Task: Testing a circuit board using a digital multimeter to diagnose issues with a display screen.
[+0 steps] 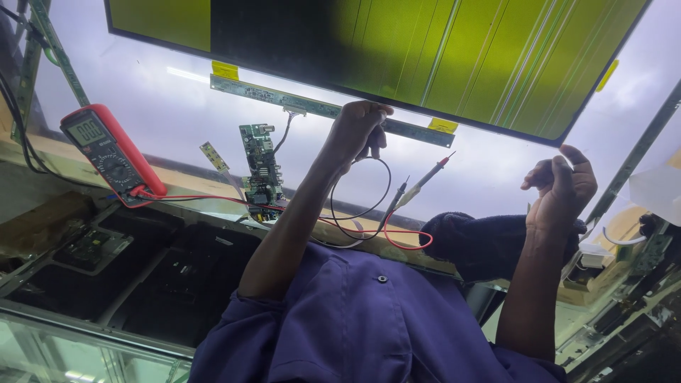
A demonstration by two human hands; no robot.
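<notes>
My left hand [358,131] is closed with curled fingers on a long thin strip circuit board [284,99] that runs along the edge of a large display panel [425,57] glowing yellow-green with streaks. A looping black test lead [369,206] hangs just below that hand. Two meter probes, one red-tipped [429,177] and one black [397,195], lie loose on the lit white surface. My right hand [560,188] is open with fingers spread, its fingertips at the panel's near right edge.
A red multimeter [110,152] with red leads lies at the left. A green circuit board [261,170] and a small narrow board [214,156] rest on the white backlit sheet [163,113]. A dark cloth [482,241] sits between my arms. Dark frame parts lie lower left.
</notes>
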